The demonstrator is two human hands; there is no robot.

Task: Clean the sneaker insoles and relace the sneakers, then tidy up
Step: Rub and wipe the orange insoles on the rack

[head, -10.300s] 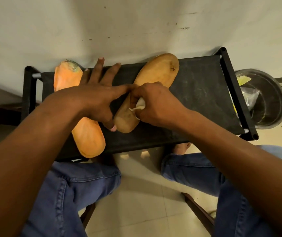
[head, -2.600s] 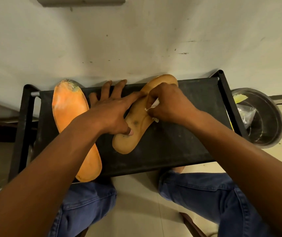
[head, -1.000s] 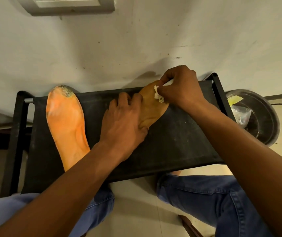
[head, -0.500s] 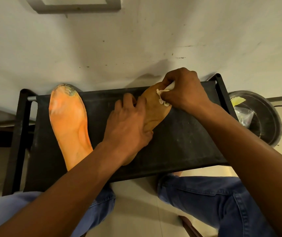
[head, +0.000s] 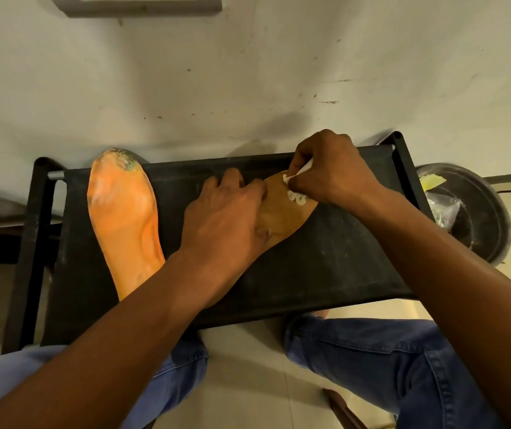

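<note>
left hand (head: 226, 218) pressing insole (head: 282, 218), right hand (head: 331, 171) pinching cloth (head: 294, 196)

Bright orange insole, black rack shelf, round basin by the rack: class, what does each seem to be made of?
Bright orange insole: probably foam, matte, its toe worn and grey-stained.
Black rack shelf: apparently fabric stretched between rods, dull and dust-marked.
Round basin: dark with a soft sheen at the rim; metal or plastic, unclear.

scuffed pale wall (head: 248, 72), beige tiled floor (head: 248, 382), black rack (head: 325, 274)
</note>
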